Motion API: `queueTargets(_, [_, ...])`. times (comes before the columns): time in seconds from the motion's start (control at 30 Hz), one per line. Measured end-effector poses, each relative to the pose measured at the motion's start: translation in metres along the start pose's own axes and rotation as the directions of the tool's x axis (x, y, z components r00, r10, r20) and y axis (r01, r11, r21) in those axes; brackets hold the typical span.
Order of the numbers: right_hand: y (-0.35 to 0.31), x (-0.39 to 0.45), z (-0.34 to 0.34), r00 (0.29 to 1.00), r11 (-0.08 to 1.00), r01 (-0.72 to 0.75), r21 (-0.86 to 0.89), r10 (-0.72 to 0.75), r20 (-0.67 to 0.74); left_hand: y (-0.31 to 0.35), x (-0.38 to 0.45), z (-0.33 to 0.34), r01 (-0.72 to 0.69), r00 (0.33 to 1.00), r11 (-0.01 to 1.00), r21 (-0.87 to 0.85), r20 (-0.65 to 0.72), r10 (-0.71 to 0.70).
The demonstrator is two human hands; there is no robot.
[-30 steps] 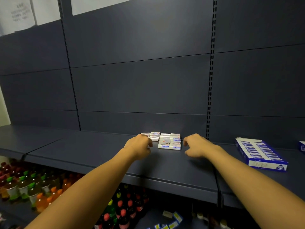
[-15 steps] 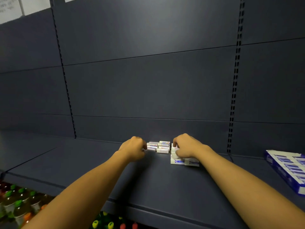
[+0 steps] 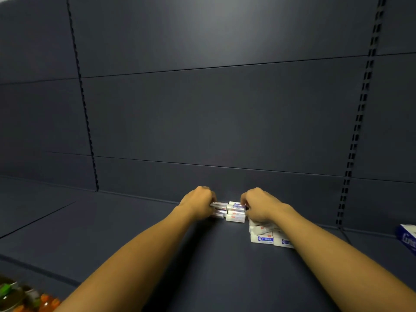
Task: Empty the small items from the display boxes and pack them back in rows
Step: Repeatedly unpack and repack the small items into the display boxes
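Several small white erasers with blue and red labels lie on the dark shelf (image 3: 202, 262). One stack of erasers (image 3: 235, 212) sits between my hands near the back panel. My left hand (image 3: 198, 202) grips the stack's left side with curled fingers. My right hand (image 3: 258, 207) pinches the stack's right side. A second group of erasers (image 3: 265, 237) lies under and in front of my right wrist, partly hidden by it. A corner of the blue and white display box (image 3: 408, 238) shows at the right edge.
The dark back panel (image 3: 213, 113) rises right behind the erasers, with slotted uprights left and right. Bottles with green and orange caps (image 3: 20, 298) stand on a lower shelf at the bottom left.
The view has shifted left and nearer, so the display box slid to the right edge. My right hand moved from the near group up to the stack, and both hands closed in on it.
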State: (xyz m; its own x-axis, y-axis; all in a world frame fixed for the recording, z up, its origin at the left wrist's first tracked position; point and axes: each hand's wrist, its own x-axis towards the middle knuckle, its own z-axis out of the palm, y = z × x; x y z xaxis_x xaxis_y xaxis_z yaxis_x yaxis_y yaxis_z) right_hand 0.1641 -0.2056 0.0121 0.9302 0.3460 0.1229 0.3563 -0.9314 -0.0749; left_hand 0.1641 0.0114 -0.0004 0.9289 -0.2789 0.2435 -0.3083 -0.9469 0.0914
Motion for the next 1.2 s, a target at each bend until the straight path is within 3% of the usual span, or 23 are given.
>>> queueTargets(0.27, [-0.004,0.026,0.011,0.999,0.997,-0.031,0.074,0.033,-0.020,-0.007,0.033,0.014,-0.083,0.995,0.996,0.013,0.047,0.083])
queueTargets(0.47, [-0.007,0.043,0.017,0.994,0.989,-0.090,0.113,0.097,-0.056,-0.019,0.050,0.022,-0.126,0.990,0.990,-0.069,0.060,0.130])
queueTargets(0.77, [-0.011,0.045,0.022,0.986,0.988,-0.137,0.077,0.144,-0.084,-0.028,0.062,0.032,-0.169,0.985,0.982,-0.087,0.023,0.172])
queueTargets(1.07, [-0.030,0.042,0.023,0.977,0.974,-0.201,-0.109,0.191,-0.097,-0.019,0.048,0.027,-0.186,0.982,0.982,-0.018,0.016,0.187])
queueTargets(1.2, [-0.029,0.032,0.007,0.970,0.973,-0.221,-0.064,0.212,-0.115,-0.023,0.048,0.015,-0.178,0.984,0.981,-0.081,-0.004,0.178])
